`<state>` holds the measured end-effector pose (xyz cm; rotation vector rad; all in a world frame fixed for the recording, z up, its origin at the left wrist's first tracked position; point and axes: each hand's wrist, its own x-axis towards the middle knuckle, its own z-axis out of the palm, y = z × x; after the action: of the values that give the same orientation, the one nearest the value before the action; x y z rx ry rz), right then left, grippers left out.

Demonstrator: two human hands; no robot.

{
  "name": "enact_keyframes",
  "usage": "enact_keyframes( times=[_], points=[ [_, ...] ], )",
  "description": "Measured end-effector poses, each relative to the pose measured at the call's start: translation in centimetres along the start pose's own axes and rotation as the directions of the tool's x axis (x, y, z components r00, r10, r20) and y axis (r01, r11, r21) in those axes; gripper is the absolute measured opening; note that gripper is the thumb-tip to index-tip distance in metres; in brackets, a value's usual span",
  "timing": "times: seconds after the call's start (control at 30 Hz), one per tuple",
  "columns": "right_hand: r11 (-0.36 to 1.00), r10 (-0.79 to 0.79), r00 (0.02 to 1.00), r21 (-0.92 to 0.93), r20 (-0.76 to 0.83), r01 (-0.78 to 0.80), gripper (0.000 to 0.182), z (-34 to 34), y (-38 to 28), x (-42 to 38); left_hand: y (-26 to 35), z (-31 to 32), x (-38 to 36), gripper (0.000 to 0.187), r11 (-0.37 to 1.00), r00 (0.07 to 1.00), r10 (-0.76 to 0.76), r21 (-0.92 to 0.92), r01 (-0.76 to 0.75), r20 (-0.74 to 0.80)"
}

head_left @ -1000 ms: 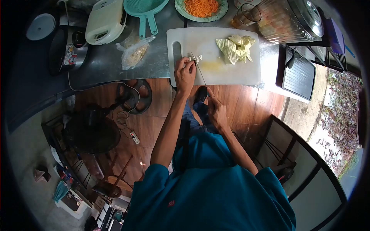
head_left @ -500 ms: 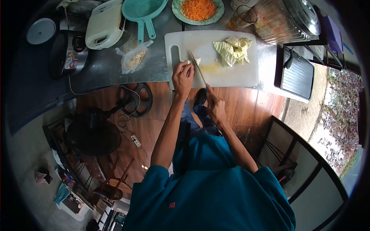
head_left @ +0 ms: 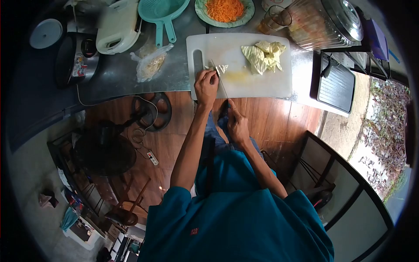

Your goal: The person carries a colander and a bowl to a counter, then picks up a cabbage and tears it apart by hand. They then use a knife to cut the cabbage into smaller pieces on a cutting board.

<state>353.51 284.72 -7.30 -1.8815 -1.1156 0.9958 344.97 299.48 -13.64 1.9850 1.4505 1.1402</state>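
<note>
My right hand is wrapped round the handle of a knife, whose thin blade slants up and left over the white cutting board. My left hand is closed at the left part of the board, its fingertips pressing a small pale piece beside the blade. Just right of the blade lie thin pale cut strips. Crumpled pale-green leaves rest on the right half of the board. A yellowish wet stain marks the board's middle.
Behind the board stand a plate of shredded orange food, a glass and a ribbed clear container. To the left are a plastic bag, a teal strainer and a white appliance. A black pan lies right.
The knife and my right hand have shifted left, and the blade now stands steeper. More cut strips show to its right. My left hand has moved slightly.
</note>
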Motion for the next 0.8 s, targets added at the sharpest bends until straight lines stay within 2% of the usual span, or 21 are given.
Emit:
enact_keyframes(
  times=[0.17,0.23,0.3,0.37,0.43,0.5,0.57,0.6,0.63,0.7,0.8],
  points=[
    [0.997,0.033,0.999,-0.070,0.011,-0.032,0.045,0.3,0.0,0.6,-0.6,0.5,0.3,0.012,1.000,1.000,0.008,0.027,-0.008,-0.018],
    [0.998,-0.060,0.997,-0.031,-0.057,0.058,0.044,1.0,-0.1,0.7,-0.7,0.4,0.0,0.012,0.999,1.000,0.024,0.036,-0.023,-0.019],
    [0.996,-0.082,0.994,-0.029,-0.075,0.080,0.043,0.7,-0.7,1.5,-0.8,0.5,0.4,0.011,0.998,0.999,0.037,0.050,-0.036,-0.017],
    [0.999,0.037,0.999,-0.031,-0.004,-0.037,0.041,0.3,-1.8,1.8,-0.5,0.1,0.2,0.012,0.999,0.999,0.035,0.040,-0.034,-0.009],
    [0.999,-0.014,1.000,-0.029,-0.019,0.014,0.041,0.0,-1.2,1.2,-0.2,0.0,0.4,0.014,0.996,0.997,-0.083,-0.037,0.083,0.009],
    [0.997,-0.068,0.997,-0.041,-0.032,0.067,0.040,-0.3,-0.4,1.1,0.2,0.1,1.0,0.015,0.995,0.997,-0.074,-0.066,0.073,-0.013],
    [0.996,-0.062,0.997,-0.068,-0.049,0.059,0.041,0.0,0.4,0.5,0.3,0.0,0.9,0.013,0.979,0.990,-0.140,-0.150,0.141,0.014],
    [1.000,-0.011,1.000,-0.025,-0.025,0.011,0.043,0.2,0.7,0.5,0.3,0.0,0.7,0.010,0.971,0.988,-0.154,-0.185,0.152,0.002],
    [1.000,-0.008,1.000,-0.022,-0.024,0.008,0.043,0.7,0.9,0.5,0.5,0.1,0.6,0.010,0.971,0.988,-0.155,-0.181,0.153,0.005],
    [0.998,-0.046,0.994,0.027,-0.096,0.049,0.044,1.5,0.8,0.6,0.8,0.3,0.3,0.007,0.990,0.989,-0.107,-0.102,0.097,-0.097],
    [1.000,0.010,0.998,0.026,-0.065,-0.009,0.043,1.7,0.3,1.1,1.0,0.4,-0.1,0.009,0.988,0.984,-0.149,-0.049,0.144,-0.096]
  ],
)
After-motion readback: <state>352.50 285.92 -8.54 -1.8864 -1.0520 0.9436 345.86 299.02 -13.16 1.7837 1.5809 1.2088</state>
